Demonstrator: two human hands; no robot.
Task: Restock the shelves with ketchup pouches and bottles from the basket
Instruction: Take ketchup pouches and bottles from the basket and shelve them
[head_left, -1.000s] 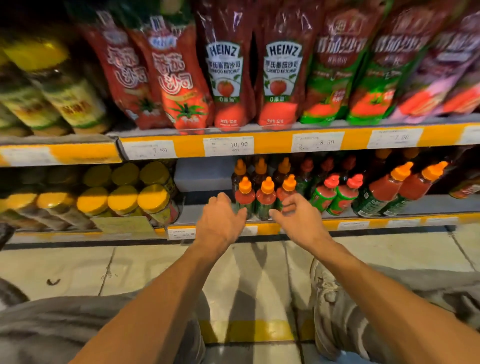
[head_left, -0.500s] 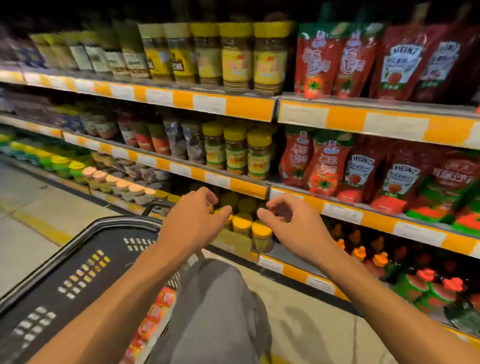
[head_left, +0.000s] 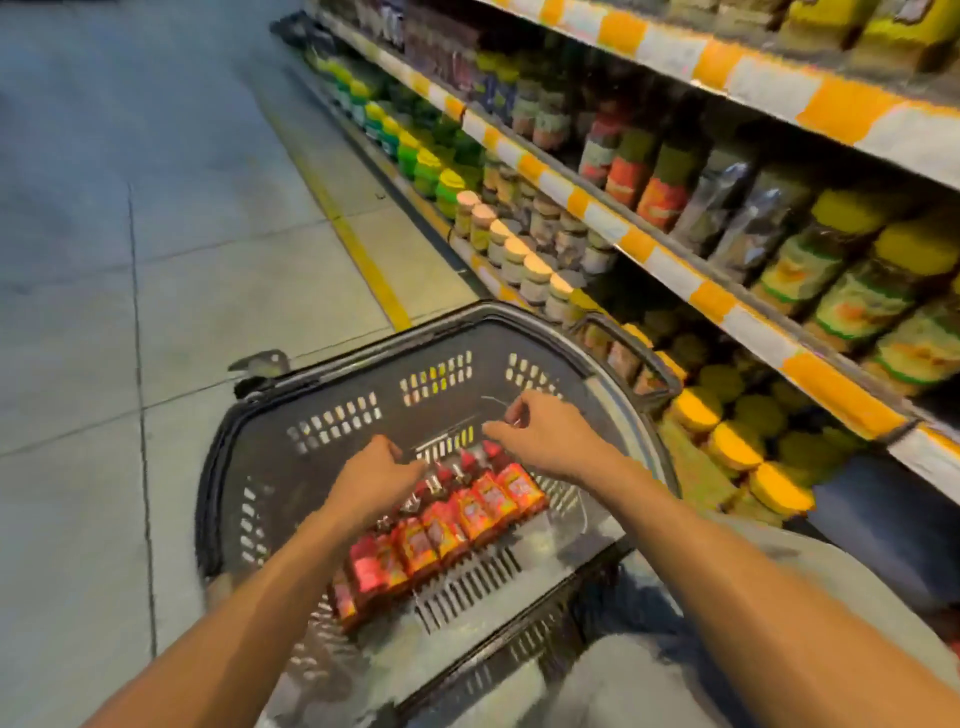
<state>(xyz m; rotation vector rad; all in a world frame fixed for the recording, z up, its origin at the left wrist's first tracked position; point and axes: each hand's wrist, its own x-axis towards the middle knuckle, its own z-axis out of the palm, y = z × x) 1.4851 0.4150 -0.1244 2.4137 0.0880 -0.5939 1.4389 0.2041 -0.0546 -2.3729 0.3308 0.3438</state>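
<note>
A dark plastic basket (head_left: 332, 421) stands on the floor in front of me. A row of red ketchup bottles (head_left: 467, 514) with red caps lies on its bottom, caps pointing away from me. My left hand (head_left: 374, 478) hovers over the left end of the row, fingers loosely curled with the tips close to the caps, holding nothing. My right hand (head_left: 545, 436) is above the far end of the row, fingers loosely bent and empty. No ketchup pouches show in the basket.
Shelves (head_left: 613, 223) with orange and white price strips run along the right, packed with jars and bottles. Yellow-lidded jars (head_left: 727, 441) fill the lowest shelf beside the basket. The basket handle (head_left: 649, 364) leans toward the shelf. Tiled floor (head_left: 156, 260) lies to the left.
My view swung left and down from the shelves to the basket. Both hands came away from the low shelf and dropped into the basket over the bottles.
</note>
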